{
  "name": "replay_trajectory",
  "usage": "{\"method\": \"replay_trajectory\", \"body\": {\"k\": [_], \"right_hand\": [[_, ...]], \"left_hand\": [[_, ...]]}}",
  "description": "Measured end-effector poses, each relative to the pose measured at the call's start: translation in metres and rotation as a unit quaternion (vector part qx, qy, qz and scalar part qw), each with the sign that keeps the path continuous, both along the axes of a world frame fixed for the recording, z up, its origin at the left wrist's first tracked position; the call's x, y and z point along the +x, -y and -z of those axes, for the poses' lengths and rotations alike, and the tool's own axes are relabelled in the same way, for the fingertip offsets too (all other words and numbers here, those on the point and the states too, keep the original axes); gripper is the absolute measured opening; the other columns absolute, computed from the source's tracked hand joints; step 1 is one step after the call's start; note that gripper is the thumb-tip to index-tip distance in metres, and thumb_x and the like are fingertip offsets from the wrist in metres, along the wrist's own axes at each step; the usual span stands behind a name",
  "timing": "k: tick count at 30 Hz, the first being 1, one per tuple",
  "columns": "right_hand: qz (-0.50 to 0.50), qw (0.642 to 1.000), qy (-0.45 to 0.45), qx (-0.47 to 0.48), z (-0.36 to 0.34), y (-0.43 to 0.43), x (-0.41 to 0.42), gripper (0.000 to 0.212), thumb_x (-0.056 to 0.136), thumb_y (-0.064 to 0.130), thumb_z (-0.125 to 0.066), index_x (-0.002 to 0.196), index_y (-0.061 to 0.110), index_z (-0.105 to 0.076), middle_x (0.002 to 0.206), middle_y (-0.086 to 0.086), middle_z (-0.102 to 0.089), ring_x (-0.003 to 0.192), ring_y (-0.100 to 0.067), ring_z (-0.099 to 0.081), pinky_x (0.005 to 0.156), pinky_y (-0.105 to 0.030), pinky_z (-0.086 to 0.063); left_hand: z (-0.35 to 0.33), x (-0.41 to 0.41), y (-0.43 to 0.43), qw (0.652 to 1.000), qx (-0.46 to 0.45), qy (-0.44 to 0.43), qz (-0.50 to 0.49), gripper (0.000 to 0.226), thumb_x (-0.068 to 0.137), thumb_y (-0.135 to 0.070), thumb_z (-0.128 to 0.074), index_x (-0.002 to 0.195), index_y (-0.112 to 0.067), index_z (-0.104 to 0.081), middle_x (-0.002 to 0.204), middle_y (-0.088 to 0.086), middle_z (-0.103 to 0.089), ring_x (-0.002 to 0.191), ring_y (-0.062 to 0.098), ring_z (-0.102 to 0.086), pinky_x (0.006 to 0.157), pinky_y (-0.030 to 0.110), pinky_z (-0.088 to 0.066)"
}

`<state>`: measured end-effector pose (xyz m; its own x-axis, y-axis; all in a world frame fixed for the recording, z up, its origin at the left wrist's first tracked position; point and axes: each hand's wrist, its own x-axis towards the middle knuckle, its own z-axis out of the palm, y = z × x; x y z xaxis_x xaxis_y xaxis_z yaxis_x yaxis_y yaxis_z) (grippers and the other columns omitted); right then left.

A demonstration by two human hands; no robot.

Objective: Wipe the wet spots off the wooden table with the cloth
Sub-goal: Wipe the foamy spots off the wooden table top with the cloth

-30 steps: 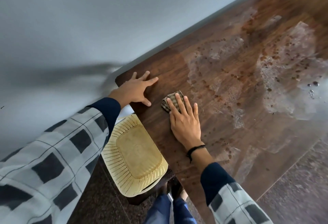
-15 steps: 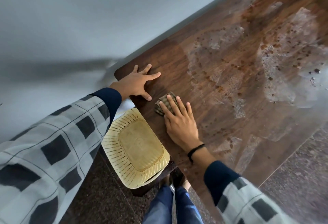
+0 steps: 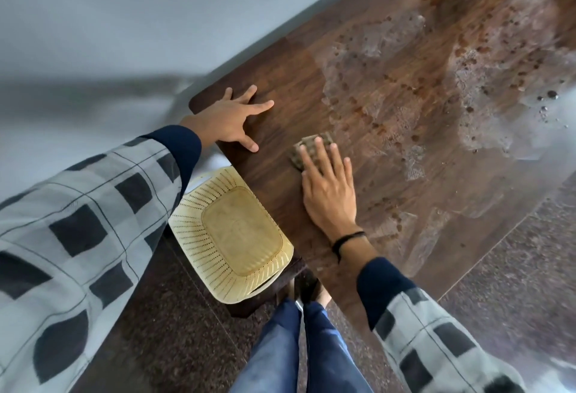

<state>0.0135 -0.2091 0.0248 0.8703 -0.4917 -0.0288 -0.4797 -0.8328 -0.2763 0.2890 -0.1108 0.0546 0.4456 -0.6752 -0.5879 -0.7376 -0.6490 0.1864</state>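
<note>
A dark wooden table (image 3: pixel 290 81) runs diagonally from the lower middle to the upper right. A small folded brown checked cloth (image 3: pixel 324 140) lies near its left end. My right hand (image 3: pixel 327 187) presses flat on the cloth with straight fingers, covering most of it. My left hand (image 3: pixel 230 121) rests flat with spread fingers on the table's left corner. Pale wet smears and droplets (image 3: pixel 374 87) spread over the table to the right of the cloth, and a larger wet patch (image 3: pixel 505 87) lies at the far right.
A cream perforated plastic basket (image 3: pixel 237 230) sits below the table's left edge on a dark stool. A grey wall (image 3: pixel 156 18) runs along the table's far side. Speckled dark floor (image 3: pixel 514 268) lies to the right. My legs (image 3: pixel 299 346) in blue jeans stand at the table's near end.
My right hand has slid the cloth a little toward the table's left end and back toward the wet area. My left hand has stayed planted on the corner.
</note>
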Motion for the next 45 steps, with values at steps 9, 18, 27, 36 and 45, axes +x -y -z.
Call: {"method": "replay_trajectory", "body": {"k": [9, 18, 27, 36, 45], "right_hand": [[-0.109, 0.994, -0.014, -0.019, 0.000, 0.025, -0.040, 0.052, 0.109, 0.035, -0.032, 0.161, 0.033, -0.027, 0.170, 0.001, -0.020, 0.157, -0.026, -0.015, 0.125, -0.051, -0.020], [-0.171, 0.985, 0.010, -0.020, 0.009, -0.024, -0.080, 0.053, 0.109, 0.037, -0.031, 0.161, 0.034, -0.024, 0.170, 0.001, -0.020, 0.158, -0.024, -0.011, 0.126, -0.049, -0.020], [0.054, 0.998, -0.001, 0.009, 0.003, 0.006, -0.048, 0.054, 0.108, 0.032, -0.037, 0.160, 0.032, -0.028, 0.170, 0.001, -0.019, 0.158, -0.024, -0.013, 0.127, -0.048, -0.016], [-0.029, 0.999, 0.015, 0.013, 0.001, -0.036, -0.060, 0.054, 0.107, 0.031, -0.040, 0.160, 0.031, -0.028, 0.169, -0.001, -0.021, 0.158, -0.027, -0.012, 0.126, -0.051, -0.019], [-0.006, 1.000, -0.006, -0.004, -0.001, 0.002, -0.077, 0.053, 0.108, 0.032, -0.036, 0.160, 0.031, -0.028, 0.169, 0.000, -0.020, 0.157, -0.026, -0.012, 0.126, -0.050, -0.020]], "left_hand": [[-0.006, -0.002, 0.006, 1.000, 0.008, 0.002, -0.005, 0.118, 0.064, -0.053, -0.087, 0.143, -0.069, -0.001, 0.163, -0.018, 0.016, 0.150, 0.041, 0.010, 0.115, 0.065, -0.016], [-0.009, -0.006, 0.006, 1.000, 0.013, 0.000, -0.025, 0.119, 0.063, -0.049, -0.089, 0.143, -0.070, -0.002, 0.162, -0.021, 0.016, 0.151, 0.036, 0.011, 0.113, 0.065, -0.019], [-0.018, -0.059, 0.024, 0.996, 0.012, 0.023, 0.081, 0.119, 0.065, -0.050, -0.087, 0.143, -0.068, 0.001, 0.160, -0.025, 0.018, 0.151, 0.036, 0.008, 0.104, 0.076, -0.024], [-0.008, -0.066, 0.024, 0.996, 0.024, -0.026, 0.082, 0.120, 0.069, -0.046, -0.086, 0.143, -0.068, 0.005, 0.157, -0.026, 0.026, 0.148, 0.034, 0.021, 0.112, 0.068, -0.023], [-0.012, -0.067, 0.026, 0.996, 0.026, -0.022, 0.082, 0.118, 0.070, -0.043, -0.086, 0.146, -0.064, 0.002, 0.160, -0.022, 0.024, 0.149, 0.035, 0.020, 0.113, 0.069, -0.022]]}}
